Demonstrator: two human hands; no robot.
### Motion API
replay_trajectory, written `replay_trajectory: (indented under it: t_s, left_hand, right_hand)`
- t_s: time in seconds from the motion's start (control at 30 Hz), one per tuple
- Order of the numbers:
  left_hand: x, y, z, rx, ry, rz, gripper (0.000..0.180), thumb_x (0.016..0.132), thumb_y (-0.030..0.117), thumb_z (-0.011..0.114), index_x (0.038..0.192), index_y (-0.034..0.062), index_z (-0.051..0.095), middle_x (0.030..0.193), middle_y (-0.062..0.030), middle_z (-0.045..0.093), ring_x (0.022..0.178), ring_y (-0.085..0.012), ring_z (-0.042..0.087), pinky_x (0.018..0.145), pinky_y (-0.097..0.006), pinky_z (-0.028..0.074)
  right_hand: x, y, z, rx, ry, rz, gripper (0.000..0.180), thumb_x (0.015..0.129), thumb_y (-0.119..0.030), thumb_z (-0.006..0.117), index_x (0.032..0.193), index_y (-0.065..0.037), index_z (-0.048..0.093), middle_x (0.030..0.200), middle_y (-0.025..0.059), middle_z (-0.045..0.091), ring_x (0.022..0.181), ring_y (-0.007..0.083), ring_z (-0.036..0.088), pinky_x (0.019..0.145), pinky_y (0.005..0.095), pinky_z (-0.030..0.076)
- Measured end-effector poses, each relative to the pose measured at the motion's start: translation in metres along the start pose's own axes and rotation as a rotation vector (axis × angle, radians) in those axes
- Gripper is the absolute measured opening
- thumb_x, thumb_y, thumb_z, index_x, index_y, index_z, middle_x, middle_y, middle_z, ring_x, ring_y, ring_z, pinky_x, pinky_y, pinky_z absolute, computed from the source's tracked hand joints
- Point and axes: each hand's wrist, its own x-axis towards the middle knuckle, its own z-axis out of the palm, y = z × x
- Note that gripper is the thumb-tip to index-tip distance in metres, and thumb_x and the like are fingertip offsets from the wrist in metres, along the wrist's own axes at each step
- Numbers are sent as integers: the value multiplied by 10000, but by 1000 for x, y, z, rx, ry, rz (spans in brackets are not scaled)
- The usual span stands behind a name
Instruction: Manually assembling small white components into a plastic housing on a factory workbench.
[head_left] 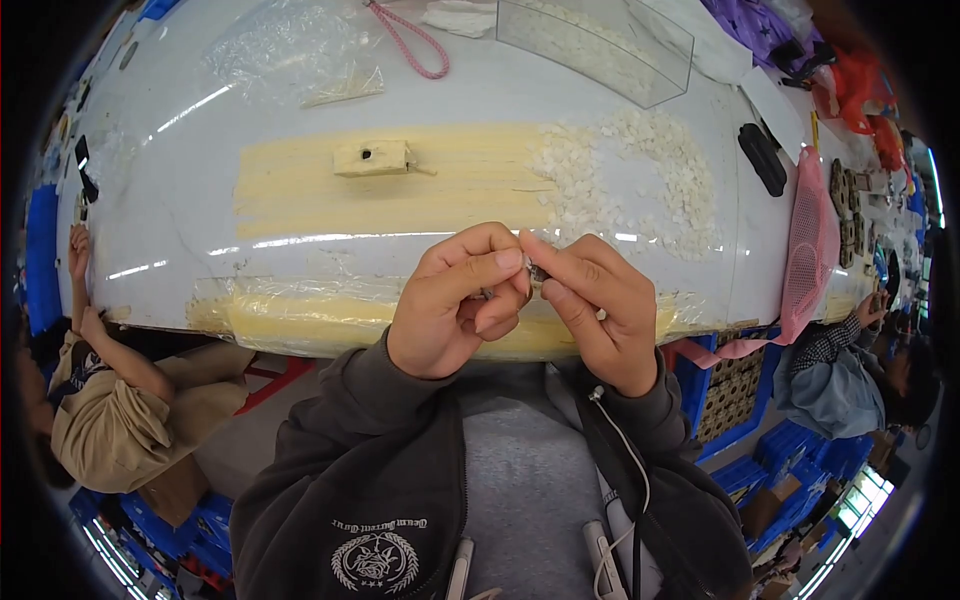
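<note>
Close in front of my chest, both hands meet over the table's near edge. My right hand (610, 315) is closed, its thumb and fingertips pinching a small dark, shiny piece (537, 272) whose kind I cannot make out. My left hand (455, 300) is closed too, with thumb and forefinger pressed together at the same piece's left end. Something small and greyish shows under its curled fingers, mostly hidden. Beyond the hands, a small cream-coloured block (350, 160) with a dark round hole sits on yellow tape strips (300, 205) covering the tabletop.
Small white chips (685, 185) lie scattered at right, and more fill a clear plastic box (655, 88) behind. A pink braided cord (405, 45), crumpled clear plastic (270, 60), a black case (762, 160) and a pink mesh bag (808, 250) surround the area. Other people sit at both sides.
</note>
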Motion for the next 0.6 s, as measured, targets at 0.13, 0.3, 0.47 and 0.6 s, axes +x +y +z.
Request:
replay_trajectory:
  t_s: [0.13,0.3,0.47,0.6]
  left_hand:
    - [1,-2,1,8,18,-8,131,840,87,404,745,17,461,482,-7,356,424,-49,262,362,-160,169]
    - [0,-3,3,-75,-6,-19,123,836,93,437,745,19,475,527,-15,392,428,-57,277,384,-171,202]
    - [0,-4,2,-75,-44,-5,122,833,92,436,742,20,470,535,-19,394,435,-56,282,386,-172,201]
    - [0,-3,1,-75,-28,-14,118,831,91,437,743,20,469,534,-18,393,436,-56,282,389,-172,201]
  right_hand:
    - [-2,2,4,-123,65,-95,359,703,56,532,1051,-14,586,717,51,493,587,117,398,514,199,312]
    - [-2,5,5,-152,73,-134,347,708,60,533,1042,-13,591,716,52,500,563,118,393,497,203,316]
    - [-3,5,7,-96,95,-130,342,705,55,542,1036,-12,594,711,53,503,555,116,390,490,199,311]
    - [-3,6,8,-113,107,-149,339,706,54,542,1034,-12,595,704,52,502,551,116,389,487,200,311]
